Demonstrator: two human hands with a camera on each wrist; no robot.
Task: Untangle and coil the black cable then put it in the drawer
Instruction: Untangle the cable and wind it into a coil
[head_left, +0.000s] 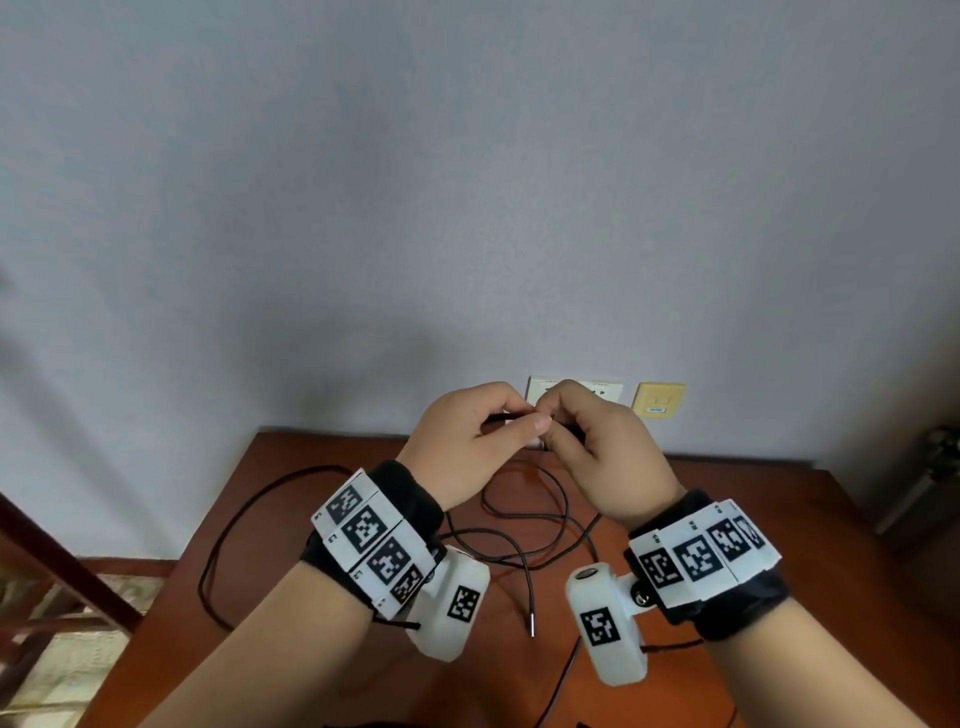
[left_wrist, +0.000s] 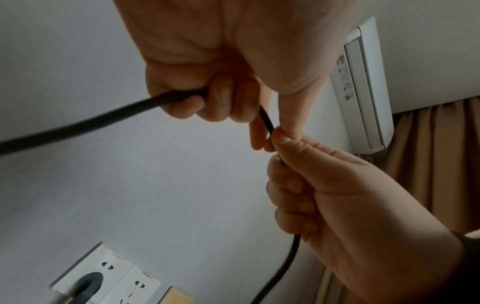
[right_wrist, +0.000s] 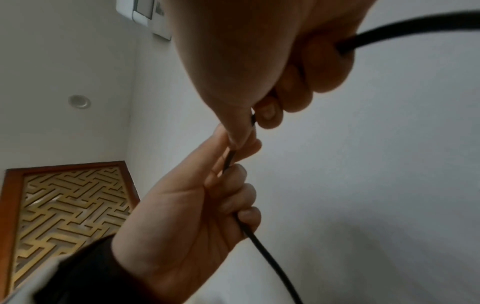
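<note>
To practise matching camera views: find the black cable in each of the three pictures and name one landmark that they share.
Head: black cable loops over the wooden table, rising to both hands at centre.
Left wrist: it crosses from left edge, through the left hand, into the right hand.
Right wrist: it enters top right, leaves at bottom centre.
Shared landmark: the touching thumbs.

The stretch of thin black rubber cable (head_left: 514, 530) between the left hand (head_left: 467, 447) and right hand (head_left: 608, 457) is hidden inside their curled fingers. Its lower run leaves the head view's bottom edge. The reddish-brown wooden bench (head_left: 779, 519) is cut off there too. Print on the white wall sockets (left_wrist: 124, 275) is unreadable.
</note>
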